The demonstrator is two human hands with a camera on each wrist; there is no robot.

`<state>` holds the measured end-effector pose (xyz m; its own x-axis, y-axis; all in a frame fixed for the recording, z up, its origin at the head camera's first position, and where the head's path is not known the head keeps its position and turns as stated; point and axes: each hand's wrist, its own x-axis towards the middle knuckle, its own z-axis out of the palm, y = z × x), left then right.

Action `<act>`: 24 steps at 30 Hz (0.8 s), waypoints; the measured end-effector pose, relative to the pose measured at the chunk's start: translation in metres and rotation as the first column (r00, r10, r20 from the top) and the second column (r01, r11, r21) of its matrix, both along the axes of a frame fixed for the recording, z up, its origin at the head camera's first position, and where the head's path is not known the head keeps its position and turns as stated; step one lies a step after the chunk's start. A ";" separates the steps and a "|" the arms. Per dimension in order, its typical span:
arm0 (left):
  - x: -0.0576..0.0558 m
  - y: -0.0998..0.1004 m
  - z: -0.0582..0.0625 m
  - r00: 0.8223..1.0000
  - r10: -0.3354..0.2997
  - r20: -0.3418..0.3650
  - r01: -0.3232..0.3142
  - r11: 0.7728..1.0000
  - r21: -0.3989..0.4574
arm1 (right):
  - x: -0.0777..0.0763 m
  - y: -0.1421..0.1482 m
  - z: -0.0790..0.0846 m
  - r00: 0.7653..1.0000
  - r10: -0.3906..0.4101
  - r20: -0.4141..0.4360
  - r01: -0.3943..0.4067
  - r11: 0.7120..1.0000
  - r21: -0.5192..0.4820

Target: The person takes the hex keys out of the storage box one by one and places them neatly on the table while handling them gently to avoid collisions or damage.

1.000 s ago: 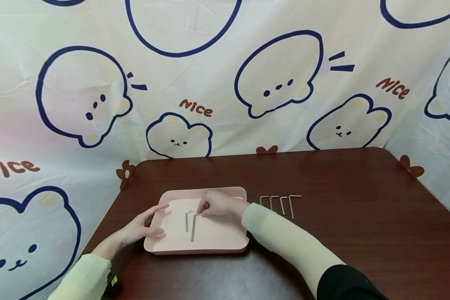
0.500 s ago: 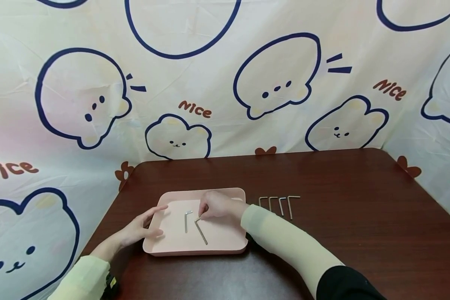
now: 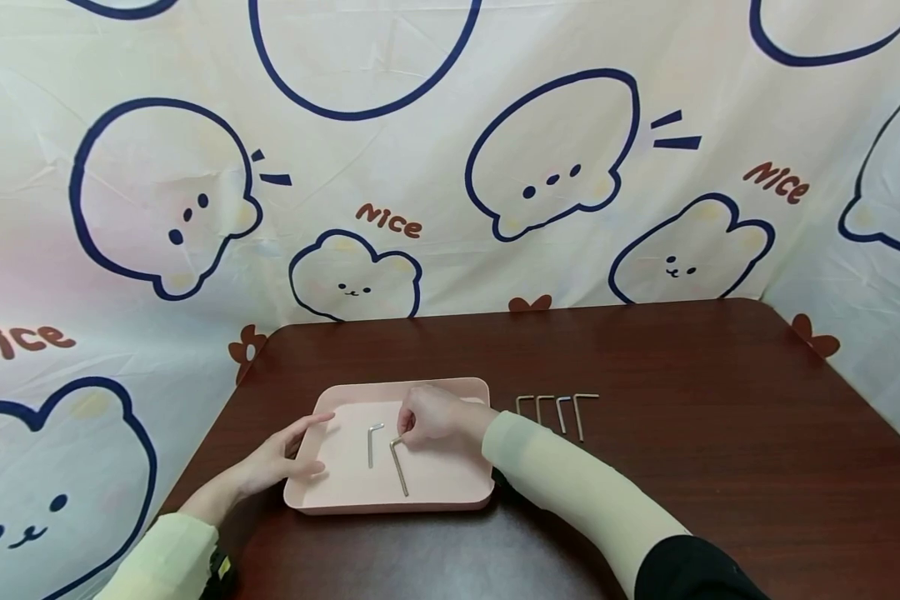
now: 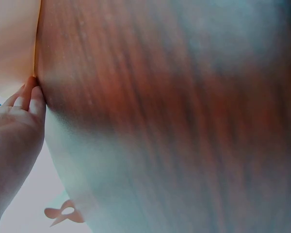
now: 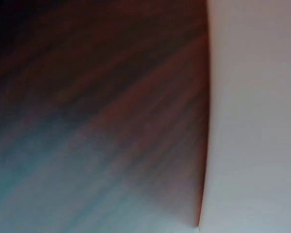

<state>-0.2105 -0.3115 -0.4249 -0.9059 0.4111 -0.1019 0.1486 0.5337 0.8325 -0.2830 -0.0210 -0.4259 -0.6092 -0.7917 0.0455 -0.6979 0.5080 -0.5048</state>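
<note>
A pale pink tray lies on the dark table. Over its left wall is my left hand, gripping the edge with index finger and thumb reaching inside and the other fingers against the outside, as the left wrist view shows. Inside the tray, my right hand pinches the short arm of an L-shaped hex key, whose long arm points toward me. Just left of it lies a smaller silver hex key. The right wrist view holds only the tray's pale wall and blurred table, with no fingers showing.
Several more hex keys stand in a row right of the tray, partly behind my right forearm. The brown wooden table ends at a printed cloth backdrop behind and at both sides.
The pinched hex key's long end swung to the right, then slightly back left. My right hand shifted only slightly; the left hand stayed on the tray. The smaller key kept its place.
</note>
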 end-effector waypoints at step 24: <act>0.000 0.000 0.000 1.000 0.003 -0.004 -0.003 1.000 -0.006 | -0.005 0.020 0.031 0.992 -0.020 0.125 0.026 0.999 -0.044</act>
